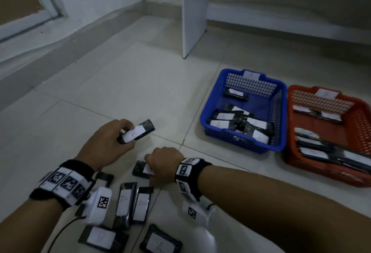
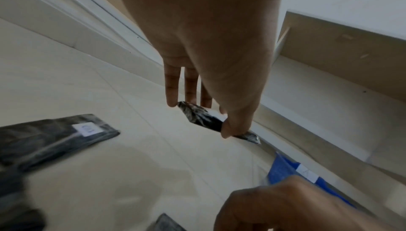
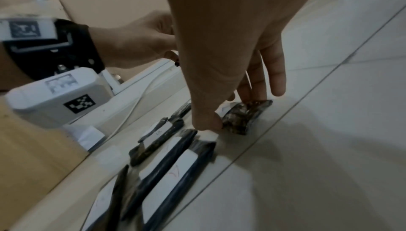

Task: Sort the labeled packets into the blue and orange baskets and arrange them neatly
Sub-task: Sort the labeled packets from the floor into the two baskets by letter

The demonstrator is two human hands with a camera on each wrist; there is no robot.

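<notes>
My left hand (image 1: 120, 134) holds a black packet (image 1: 138, 131) with a white label marked B, lifted a little off the floor; the left wrist view shows thumb and fingers pinching this packet (image 2: 204, 118). My right hand (image 1: 158, 164) reaches down onto a small black packet (image 1: 140, 169) on the tiles, thumb and fingers pinching that packet (image 3: 243, 116) by its edges. Several more labeled packets (image 1: 132, 204) lie on the floor near me. The blue basket (image 1: 244, 110) and the orange basket (image 1: 329, 132) stand to the right, each with several packets inside.
A white furniture panel (image 1: 193, 11) stands on the floor behind the baskets. A wall and door frame (image 1: 40, 7) run along the left. A cable (image 1: 62, 230) trails from my left wrist camera. Bare tiles (image 1: 120, 76) lie ahead of my hands.
</notes>
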